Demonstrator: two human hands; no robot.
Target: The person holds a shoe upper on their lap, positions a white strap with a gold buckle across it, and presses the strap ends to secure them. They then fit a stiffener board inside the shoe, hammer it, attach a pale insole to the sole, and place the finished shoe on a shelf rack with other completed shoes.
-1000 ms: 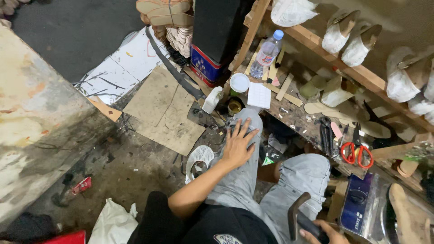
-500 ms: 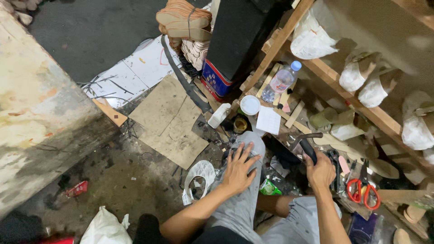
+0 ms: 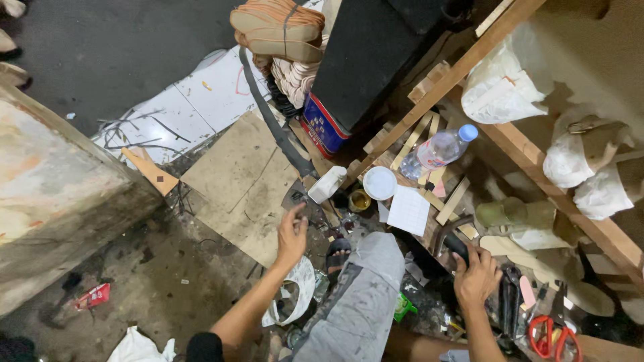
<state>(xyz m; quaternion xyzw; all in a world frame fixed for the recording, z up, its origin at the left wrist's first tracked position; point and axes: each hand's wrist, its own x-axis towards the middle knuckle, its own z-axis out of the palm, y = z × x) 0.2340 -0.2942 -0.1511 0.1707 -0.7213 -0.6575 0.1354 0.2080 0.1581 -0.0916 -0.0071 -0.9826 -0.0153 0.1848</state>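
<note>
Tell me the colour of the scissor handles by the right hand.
Red: the scissors, near the right hand, head view.

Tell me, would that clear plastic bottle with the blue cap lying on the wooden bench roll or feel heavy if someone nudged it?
The clear plastic bottle with the blue cap lies on its side, so its round body would probably roll if pushed. It rests against thin wooden strips, which might stop it. It looks see-through and thin-walled, so it is likely light and may dent when squeezed; how much liquid it holds is unclear.
</note>
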